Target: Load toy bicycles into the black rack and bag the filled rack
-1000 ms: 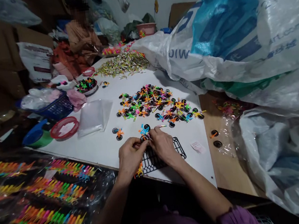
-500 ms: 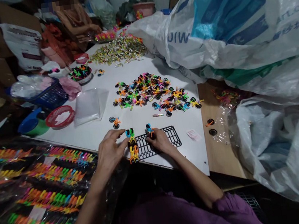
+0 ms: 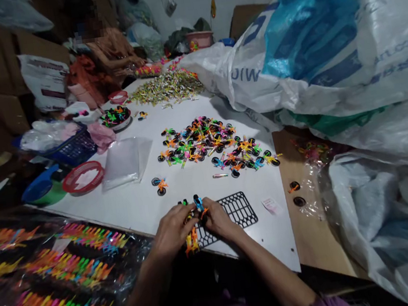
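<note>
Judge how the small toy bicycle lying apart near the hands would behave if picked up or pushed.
The toy bicycle is probably very light, seemingly thin moulded plastic. Its round black wheels might roll if it stood upright, but lying flat it would likelier slide. The slender orange rider seems the part most apt to snap.

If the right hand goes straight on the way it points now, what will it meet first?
The right hand would probably meet the small blue toy bicycle first; it sits right at the fingertips, though depth is unclear.
</note>
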A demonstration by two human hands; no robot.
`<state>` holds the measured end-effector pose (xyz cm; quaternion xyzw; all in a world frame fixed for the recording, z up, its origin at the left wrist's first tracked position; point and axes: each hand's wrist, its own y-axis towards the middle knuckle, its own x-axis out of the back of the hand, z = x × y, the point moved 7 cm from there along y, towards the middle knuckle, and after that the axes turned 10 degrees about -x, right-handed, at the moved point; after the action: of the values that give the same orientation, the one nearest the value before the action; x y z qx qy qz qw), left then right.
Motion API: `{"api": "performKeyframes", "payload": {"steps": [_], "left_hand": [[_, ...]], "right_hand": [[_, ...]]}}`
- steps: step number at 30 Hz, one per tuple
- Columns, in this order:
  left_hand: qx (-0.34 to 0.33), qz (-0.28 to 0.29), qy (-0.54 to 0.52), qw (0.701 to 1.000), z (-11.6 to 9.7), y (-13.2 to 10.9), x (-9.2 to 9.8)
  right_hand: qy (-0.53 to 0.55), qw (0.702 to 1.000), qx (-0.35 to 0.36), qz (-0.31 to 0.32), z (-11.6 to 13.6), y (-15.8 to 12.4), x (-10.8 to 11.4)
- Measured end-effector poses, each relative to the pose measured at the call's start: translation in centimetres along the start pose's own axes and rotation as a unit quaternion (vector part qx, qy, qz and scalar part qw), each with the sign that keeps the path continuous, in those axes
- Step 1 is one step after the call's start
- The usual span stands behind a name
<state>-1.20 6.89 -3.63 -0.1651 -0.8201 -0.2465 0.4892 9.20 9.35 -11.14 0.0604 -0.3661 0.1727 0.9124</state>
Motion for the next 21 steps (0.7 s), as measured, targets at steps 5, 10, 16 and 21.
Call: {"api": "performKeyframes", "payload": {"steps": [5,10,16,21], "left_hand": [[0.000,-0.010,0.012,1.000,0.0,-0.1,-0.4],[-0.016,-0.042,0.013,0.999,-0.4,-0.1,-0.5],[-0.016,-0.075,0.039,0.996,-0.4,0.2,0.2],[-0.047,-0.079,0.045,0.995,-0.7,-0.1,0.4]], "right_hand": [[-0.054,0.998,-0.023,0.000,0.4,-0.3,-0.1],[-0.114,0.992,-0.032,0.031,0.7,-0.2,-1.4],[-0.102,0.992,-0.023,0.074,0.4,1.3,-0.9],[-0.090,0.980,0.022,0.175,1.0,7.0,2.4]]}}
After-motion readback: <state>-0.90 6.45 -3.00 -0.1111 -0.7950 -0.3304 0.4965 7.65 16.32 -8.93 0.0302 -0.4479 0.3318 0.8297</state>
